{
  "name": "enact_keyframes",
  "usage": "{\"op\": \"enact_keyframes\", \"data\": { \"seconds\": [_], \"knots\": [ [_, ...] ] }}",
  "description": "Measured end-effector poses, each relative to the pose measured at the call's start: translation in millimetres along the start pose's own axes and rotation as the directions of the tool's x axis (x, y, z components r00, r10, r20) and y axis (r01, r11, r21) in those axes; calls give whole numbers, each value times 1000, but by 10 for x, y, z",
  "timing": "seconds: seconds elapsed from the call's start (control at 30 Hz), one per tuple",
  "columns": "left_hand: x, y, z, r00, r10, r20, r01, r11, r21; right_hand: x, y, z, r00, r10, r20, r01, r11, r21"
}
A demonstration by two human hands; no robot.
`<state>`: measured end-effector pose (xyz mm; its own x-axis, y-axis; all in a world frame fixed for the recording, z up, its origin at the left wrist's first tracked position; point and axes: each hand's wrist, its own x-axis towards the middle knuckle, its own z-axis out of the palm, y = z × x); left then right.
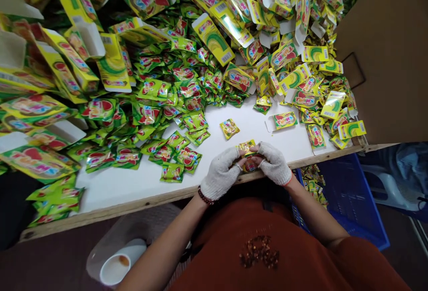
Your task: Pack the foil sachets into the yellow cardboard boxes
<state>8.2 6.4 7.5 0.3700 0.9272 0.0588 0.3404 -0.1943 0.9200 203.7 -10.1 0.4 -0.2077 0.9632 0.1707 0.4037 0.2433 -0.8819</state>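
Observation:
My left hand [223, 171], in a white fingerless-tipped glove, is at the table's front edge with its fingers pinched. Facing it, my right hand [273, 162] wears a matching glove and is closed the same way. Between them both hands grip a small yellow candy packet [247, 146]. Red and green print shows just below it, between the thumbs; I cannot make out whether that is a second packet. A loose gold-yellow packet [229, 128] lies flat just beyond my hands. Right of that lies a small yellow-green box [284, 120] with a white flap open.
Green candy packets [180, 86] are heaped left and centre. Many printed boxes [214, 39] pile up behind and right. A brown cardboard carton [384, 59] stands at right. Below the wooden table edge [147, 203] are a blue crate [351, 202] and a white cup [122, 264].

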Motion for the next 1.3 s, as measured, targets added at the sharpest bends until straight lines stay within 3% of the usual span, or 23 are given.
{"op": "enact_keyframes", "data": {
  "seconds": [0.13, 0.27, 0.37, 0.5, 0.6, 0.67, 0.73, 0.77, 0.87, 0.93, 1.0, 1.1, 1.2, 1.27, 1.3],
  "knots": [
    [-14, -50, 38, 999, 35, -4, -35, 999, -1, -45, 79, 74, 997, 80, 25, -80, 997, 14],
    [-4, -63, 59, 984, -167, 60, 174, 974, -146, -17, 125, 54, 962, 274, -1, -271, 954, 128],
    [44, -58, 27, 966, -258, 18, 256, 947, -194, -95, 154, -175, 928, 371, -30, -335, 867, 369],
    [254, -80, -67, 985, -148, -89, 158, 980, 123, -199, 129, -634, 943, 334, 18, -290, 791, 539],
    [489, -136, -43, 992, -21, -127, 51, 969, 240, 11, 98, -772, 948, 319, 17, -280, 804, 525],
    [622, -179, 47, 991, 3, -130, 29, 970, 242, 309, 135, -716, 951, 306, -39, -274, 895, 352],
    [700, -223, 165, 993, 11, -119, 16, 974, 226, 654, 234, -595, 961, 260, -91, -261, 965, 7],
    [716, -249, 222, 993, 21, -114, 4, 977, 215, 816, 298, -530, 968, 234, -91, -248, 950, -189],
    [694, -340, 336, 992, 80, -94, -60, 978, 201, 1173, 493, -380, 969, 243, -47, -217, 745, -630],
    [663, -401, 353, 990, 116, -85, -98, 976, 195, 1296, 593, -345, 958, 284, -42, -216, 615, -758],
    [649, -445, 337, 988, 105, -116, -85, 982, 169, 1347, 657, -367, 951, 306, -45, -219, 563, -797],
    [668, -457, 294, 977, -16, -212, 28, 998, 53, 1316, 656, -452, 962, 266, -54, -223, 660, -717],
    [696, -386, 250, 945, -139, -295, 95, 982, -162, 1160, 506, -495, 983, 179, 32, -149, 895, -421],
    [696, -298, 217, 943, -193, -270, 110, 950, -293, 1021, 359, -466, 978, 130, 161, -103, 980, -168],
    [689, -248, 201, 954, -219, -205, 141, 930, -339, 954, 290, -439, 971, 117, 207, -103, 992, -77]
  ]
}}
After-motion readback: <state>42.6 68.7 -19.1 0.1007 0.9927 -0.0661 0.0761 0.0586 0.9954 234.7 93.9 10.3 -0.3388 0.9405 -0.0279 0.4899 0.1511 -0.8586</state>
